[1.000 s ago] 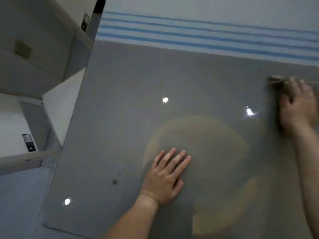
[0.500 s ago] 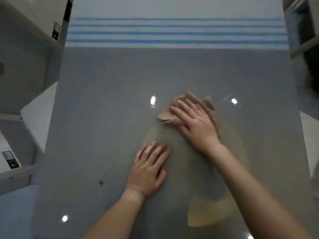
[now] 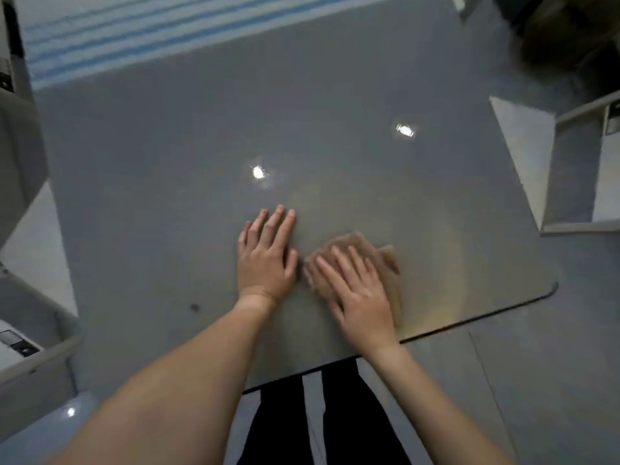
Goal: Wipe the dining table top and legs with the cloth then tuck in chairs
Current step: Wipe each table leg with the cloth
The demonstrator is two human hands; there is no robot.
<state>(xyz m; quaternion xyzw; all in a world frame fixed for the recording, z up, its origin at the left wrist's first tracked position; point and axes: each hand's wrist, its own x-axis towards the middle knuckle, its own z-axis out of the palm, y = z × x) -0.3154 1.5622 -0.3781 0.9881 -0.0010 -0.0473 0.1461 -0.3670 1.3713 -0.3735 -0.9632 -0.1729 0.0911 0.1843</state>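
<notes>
A crumpled tan cloth (image 3: pixel 385 260) lies flat on the glossy grey desk (image 3: pixel 151 156), just inside its near edge and somewhat toward the rounded near right corner, pinned under the person's right hand (image 3: pixel 359 297). The right fingers (image 3: pixel 339 265) are straight and slightly spread, laid across the top of the cloth rather than curled round it. This hold appears meant to press as much fabric as possible against the surface for wiping. The cloth shows past the fingertips and along the hand's outer side.

The left hand (image 3: pixel 265 260) rests palm down on bare desk just beside the cloth, its fingers (image 3: pixel 280 226) straight and close together. The thumb angles toward the cloth without clearly touching it. The hand looks to be a brace for a person leaning in over the near edge.

Both forearms reach in from that edge, the right wrist crossing it and the left arm slanting in from the near left. A small dark speck (image 3: pixel 194 307) sits on the desk toward the near left corner. Two light reflections (image 3: pixel 258 172) glint off the middle of the top. The job appears to be at the top-wiping stage; the legs are out of view.
</notes>
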